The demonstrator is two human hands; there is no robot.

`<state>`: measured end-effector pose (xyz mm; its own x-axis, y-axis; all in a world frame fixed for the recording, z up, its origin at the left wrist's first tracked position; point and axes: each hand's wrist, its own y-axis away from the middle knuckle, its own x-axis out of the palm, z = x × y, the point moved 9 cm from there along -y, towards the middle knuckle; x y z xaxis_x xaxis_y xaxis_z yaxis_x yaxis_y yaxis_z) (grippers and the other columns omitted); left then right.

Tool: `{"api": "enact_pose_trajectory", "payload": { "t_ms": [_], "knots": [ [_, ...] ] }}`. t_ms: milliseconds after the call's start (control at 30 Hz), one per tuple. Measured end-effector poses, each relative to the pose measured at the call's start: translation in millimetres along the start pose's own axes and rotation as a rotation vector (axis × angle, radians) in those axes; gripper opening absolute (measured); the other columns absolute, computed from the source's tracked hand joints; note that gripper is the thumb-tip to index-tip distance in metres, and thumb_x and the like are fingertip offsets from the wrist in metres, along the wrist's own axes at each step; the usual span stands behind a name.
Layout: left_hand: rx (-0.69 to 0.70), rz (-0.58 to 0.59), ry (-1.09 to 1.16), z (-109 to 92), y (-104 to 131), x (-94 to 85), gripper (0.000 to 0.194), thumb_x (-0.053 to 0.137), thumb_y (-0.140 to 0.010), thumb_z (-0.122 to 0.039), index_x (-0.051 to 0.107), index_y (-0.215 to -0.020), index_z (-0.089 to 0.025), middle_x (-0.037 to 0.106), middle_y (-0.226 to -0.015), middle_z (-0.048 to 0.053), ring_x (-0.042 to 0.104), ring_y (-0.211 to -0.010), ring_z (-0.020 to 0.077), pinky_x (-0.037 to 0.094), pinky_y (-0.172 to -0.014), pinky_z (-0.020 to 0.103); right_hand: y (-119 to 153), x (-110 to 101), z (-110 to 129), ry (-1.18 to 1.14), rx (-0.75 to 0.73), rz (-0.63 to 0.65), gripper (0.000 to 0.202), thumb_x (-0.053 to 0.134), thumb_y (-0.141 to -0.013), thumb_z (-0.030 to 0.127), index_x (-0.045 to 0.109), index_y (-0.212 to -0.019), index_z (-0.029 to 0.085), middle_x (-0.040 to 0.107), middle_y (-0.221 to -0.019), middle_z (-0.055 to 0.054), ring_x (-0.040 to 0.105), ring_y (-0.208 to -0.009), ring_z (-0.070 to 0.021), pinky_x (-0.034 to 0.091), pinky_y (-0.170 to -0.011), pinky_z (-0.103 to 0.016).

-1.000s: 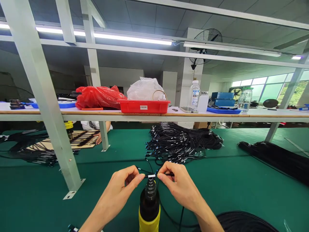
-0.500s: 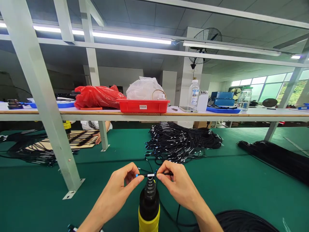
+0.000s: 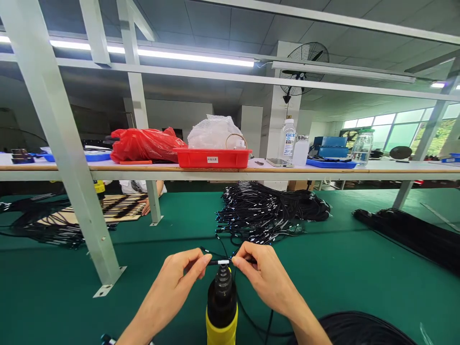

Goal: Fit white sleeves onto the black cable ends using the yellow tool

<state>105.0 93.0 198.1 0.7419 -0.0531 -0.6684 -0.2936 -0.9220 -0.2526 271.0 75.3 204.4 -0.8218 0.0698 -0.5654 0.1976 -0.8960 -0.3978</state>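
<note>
My left hand (image 3: pixel 183 278) pinches one end of a thin black cable (image 3: pixel 212 262) between thumb and fingers. On the other side of a white sleeve (image 3: pixel 223 262) on that cable, my right hand (image 3: pixel 260 273) grips it too. The stretch between my hands runs level, just over the dark ribbed nozzle (image 3: pixel 223 280) of an upright yellow and black heat gun (image 3: pixel 222 316). Whether the sleeve touches the nozzle I cannot tell. My left fingertips cover the cable's end.
A heap of black cables (image 3: pixel 266 211) lies behind my hands, with a coil (image 3: pixel 359 328) at lower right and a long bundle (image 3: pixel 409 235) at right. A metal post (image 3: pixel 82 191) stands left. A red tray (image 3: pixel 213 160) sits on the shelf. Another person's hand (image 3: pixel 146 207) shows far left.
My left thumb and fingers have closed over the cable's blue end, which showed before. My right hand keeps its grip, and the white sleeve stays above the nozzle.
</note>
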Motion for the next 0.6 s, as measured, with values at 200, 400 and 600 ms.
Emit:
{"api": "enact_pose_trajectory", "payload": {
  "t_ms": [200,400,600],
  "knots": [
    [0.044,-0.048,0.072,-10.3,2.5,-9.0,0.026,0.050,-0.091,-0.046,0.054,-0.079,-0.023,0.054,-0.076,-0.003,0.048,-0.075,0.0173,0.038,-0.069,0.024,-1.2,-1.6,4.1,-0.071,-0.004,-0.031,0.013,0.057,-0.087,0.017,0.058,-0.074,0.018,0.053,-0.066,0.004,0.046,-0.063,-0.0112,0.031,-0.055,-0.021],
    [0.029,-0.019,0.074,-11.2,3.6,-7.9,0.036,0.044,-0.094,-0.049,0.052,-0.072,-0.022,0.050,-0.070,-0.004,0.046,-0.069,0.0162,0.036,-0.064,0.024,-0.5,-1.5,7.0,-0.111,-0.009,-0.009,0.017,0.055,-0.090,0.021,0.057,-0.074,0.018,0.052,-0.065,0.005,0.044,-0.061,-0.0103,0.031,-0.054,-0.021],
    [0.011,-0.014,0.033,-2.2,4.9,-3.0,0.056,0.032,-0.095,-0.058,0.041,-0.054,-0.020,0.038,-0.055,-0.005,0.036,-0.053,0.0130,0.028,-0.054,0.025,1.4,0.3,6.6,-0.060,-0.007,0.031,0.029,0.049,-0.096,0.029,0.059,-0.071,0.018,0.049,-0.060,0.006,0.038,-0.057,-0.0093,0.026,-0.053,-0.023]
  ]
}}
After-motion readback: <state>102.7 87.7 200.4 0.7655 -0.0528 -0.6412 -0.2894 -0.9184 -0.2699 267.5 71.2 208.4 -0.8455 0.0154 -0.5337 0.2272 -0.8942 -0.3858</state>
